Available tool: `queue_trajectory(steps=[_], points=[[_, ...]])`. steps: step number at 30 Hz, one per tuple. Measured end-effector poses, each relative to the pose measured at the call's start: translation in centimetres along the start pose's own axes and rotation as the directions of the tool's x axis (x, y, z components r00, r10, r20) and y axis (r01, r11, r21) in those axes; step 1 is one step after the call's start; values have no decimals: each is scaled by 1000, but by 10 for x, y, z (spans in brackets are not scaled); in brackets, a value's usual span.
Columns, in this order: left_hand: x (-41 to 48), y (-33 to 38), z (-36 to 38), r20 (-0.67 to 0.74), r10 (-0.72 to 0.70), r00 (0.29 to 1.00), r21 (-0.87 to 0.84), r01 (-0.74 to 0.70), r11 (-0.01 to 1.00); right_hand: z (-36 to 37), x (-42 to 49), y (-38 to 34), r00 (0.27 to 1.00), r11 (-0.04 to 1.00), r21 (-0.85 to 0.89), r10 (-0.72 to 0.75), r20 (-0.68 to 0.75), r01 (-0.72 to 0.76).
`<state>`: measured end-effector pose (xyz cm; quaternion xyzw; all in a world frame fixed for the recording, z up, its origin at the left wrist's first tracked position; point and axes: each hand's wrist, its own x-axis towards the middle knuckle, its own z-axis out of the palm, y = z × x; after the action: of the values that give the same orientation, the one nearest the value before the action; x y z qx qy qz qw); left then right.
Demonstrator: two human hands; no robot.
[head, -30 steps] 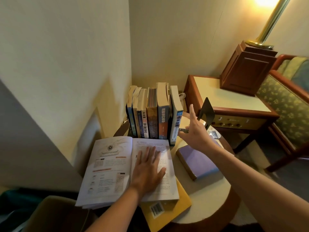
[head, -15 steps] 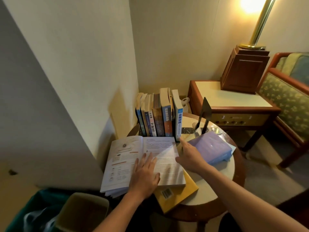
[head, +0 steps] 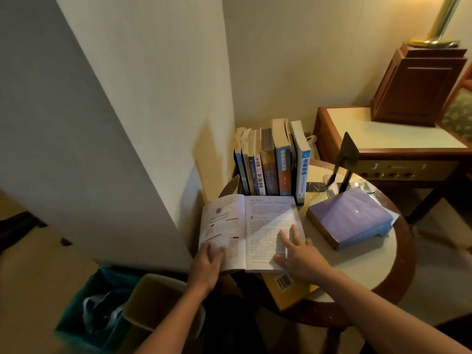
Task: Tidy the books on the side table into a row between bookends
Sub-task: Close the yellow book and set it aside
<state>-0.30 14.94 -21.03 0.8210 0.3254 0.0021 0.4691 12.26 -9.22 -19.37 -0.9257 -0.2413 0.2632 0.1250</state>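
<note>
An open book (head: 249, 226) lies at the near left of the round side table (head: 367, 267), partly over a yellow book (head: 288, 287). My left hand (head: 205, 264) grips its lower left corner, thumb on the page. My right hand (head: 300, 254) lies flat on the right page, fingers spread. Several books (head: 273, 164) stand upright in a row at the table's back, against the wall corner. A black bookend (head: 346, 159) stands apart to their right. A purple book (head: 350, 218) lies flat in front of the bookend.
A wooden console table (head: 383, 134) with a lamp base (head: 419, 83) stands at the back right. A beige bin (head: 158, 302) and a teal bin (head: 84, 305) sit on the floor at the lower left. The wall corner juts out on the left.
My left hand slid from the right page to the open book's lower left corner. My right hand came back from near the bookend and settled flat on the right page.
</note>
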Motion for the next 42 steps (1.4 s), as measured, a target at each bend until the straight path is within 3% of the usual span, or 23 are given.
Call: queue_trajectory(steps=[4, 7, 10, 16, 20, 23, 28, 32, 36, 39, 42], points=[[14, -3, -5, 102, -220, 970, -328, 242, 913, 6, 8, 5, 1000, 1000, 3, 15, 15, -15], [26, -19, -10, 174, -239, 955, -492, 294, 819, 10, 9, 7, 1000, 1000, -12, 16, 8, -16], [35, -30, -20, 215, -216, 952, -516, 299, 802, 10, 11, 10, 1000, 1000, 8, 10, 13, -10], [39, -21, -48, 93, -128, 987, -478, 157, 864, 8, 10, 9, 1000, 999, 41, 15, 2, -15], [32, -3, -78, 232, -30, 972, -529, 152, 835, 1, 0, 7, 999, 999, 47, -13, -35, 15], [22, 15, -90, 329, 79, 941, -476, 93, 874, -2, -5, 13, 999, 995, 95, -37, -24, 39], [-4, 50, -98, 350, 150, 925, -428, 16, 904, -3, -12, 20, 998, 989, 137, -50, -42, 55], [-25, 95, -91, 456, 215, 864, -224, -122, 967, -3, -24, 14, 993, 993, 64, -96, -72, 101], [-36, 133, -61, 416, 308, 856, 36, -354, 935, 2, -39, 14, 989, 987, 83, -129, -68, 134], [-40, 149, -35, 448, 356, 820, 41, -417, 908, 6, -44, 22, 990, 963, 237, -107, -96, 127], [-44, 156, -8, 500, 342, 796, -80, -351, 933, 0, -45, 23, 988, 814, 575, 8, -153, 83]])
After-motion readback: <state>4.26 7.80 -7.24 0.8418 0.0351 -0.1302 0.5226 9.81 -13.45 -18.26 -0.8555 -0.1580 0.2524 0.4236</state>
